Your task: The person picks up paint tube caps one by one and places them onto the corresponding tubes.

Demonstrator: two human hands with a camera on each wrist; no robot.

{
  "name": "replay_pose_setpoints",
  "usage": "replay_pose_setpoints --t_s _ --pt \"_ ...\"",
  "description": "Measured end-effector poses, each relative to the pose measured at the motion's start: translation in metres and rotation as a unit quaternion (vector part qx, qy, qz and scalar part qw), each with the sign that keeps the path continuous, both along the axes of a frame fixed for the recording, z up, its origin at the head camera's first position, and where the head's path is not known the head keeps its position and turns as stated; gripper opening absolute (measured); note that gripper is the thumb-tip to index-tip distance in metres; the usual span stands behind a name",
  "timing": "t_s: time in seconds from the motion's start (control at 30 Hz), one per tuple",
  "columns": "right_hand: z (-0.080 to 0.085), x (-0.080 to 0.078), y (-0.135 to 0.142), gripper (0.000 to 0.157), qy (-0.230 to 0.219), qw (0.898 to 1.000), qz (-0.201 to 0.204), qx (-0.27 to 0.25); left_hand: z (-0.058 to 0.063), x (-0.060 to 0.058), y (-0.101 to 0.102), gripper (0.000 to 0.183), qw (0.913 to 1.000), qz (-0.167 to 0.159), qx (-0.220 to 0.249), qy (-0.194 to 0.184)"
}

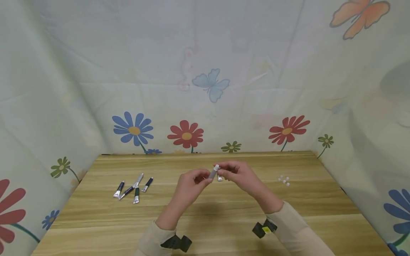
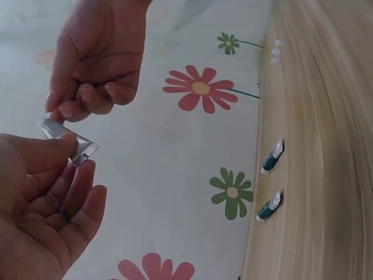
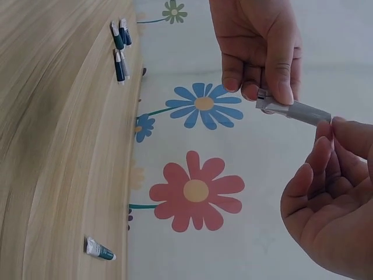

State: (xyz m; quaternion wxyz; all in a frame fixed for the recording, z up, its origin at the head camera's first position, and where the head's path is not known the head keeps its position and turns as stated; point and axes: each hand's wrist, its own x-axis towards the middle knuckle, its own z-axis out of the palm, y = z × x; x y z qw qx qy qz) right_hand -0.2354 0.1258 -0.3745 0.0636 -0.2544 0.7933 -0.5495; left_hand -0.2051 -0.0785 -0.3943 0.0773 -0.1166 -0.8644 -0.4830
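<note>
Above the middle of the table, my left hand (image 1: pixel 189 185) pinches a small grey-silver paint tube (image 1: pixel 213 173) between thumb and fingers, near its flat crimped end. My right hand (image 1: pixel 239 175) has thumb and forefinger at the white-capped end; in the right wrist view they pinch the tip of the tube (image 3: pixel 303 112), largely hiding the cap. The tube tilts, cap end up, in the head view. Another paint tube (image 1: pixel 219 177) lies on the table behind the hands, partly covered by the right fingers.
Several dark and silver paint tubes (image 1: pixel 136 195) lie grouped on the left of the wooden table (image 1: pixel 224 227). Small white caps (image 1: pixel 283 180) are clustered on the right. A flowered cloth (image 1: pixel 153 71) hangs along the table's back and sides.
</note>
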Motion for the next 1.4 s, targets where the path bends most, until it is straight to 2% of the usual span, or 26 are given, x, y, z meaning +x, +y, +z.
replay_pose_setpoints --t_s 0.17,0.37,0.67,1.0,1.27,1.4 --pt "-0.001 -0.001 0.0 0.028 -0.013 1.0 -0.021 -0.008 0.001 0.001 -0.001 0.017 0.9999 0.007 -0.006 -0.009" --pt "-0.001 -0.003 -0.002 0.025 -0.033 0.998 -0.043 -0.005 0.0 0.0 -0.002 0.017 0.9998 -0.007 -0.016 -0.004" --pt "-0.001 -0.004 -0.003 0.031 -0.044 0.999 -0.01 -0.009 0.002 0.002 0.001 0.014 0.999 -0.038 -0.022 0.013" --pt "0.001 -0.002 -0.001 0.031 -0.028 1.0 -0.009 -0.005 -0.003 -0.002 -0.001 0.013 1.0 -0.001 0.004 0.0" --pt "-0.001 -0.002 -0.005 0.028 -0.03 0.999 -0.023 -0.012 -0.003 -0.002 -0.004 0.016 0.9999 -0.013 -0.008 -0.007" --pt "-0.004 0.0 -0.01 0.026 -0.034 0.998 -0.046 -0.025 -0.001 0.0 -0.002 0.014 0.999 -0.013 -0.037 0.021"
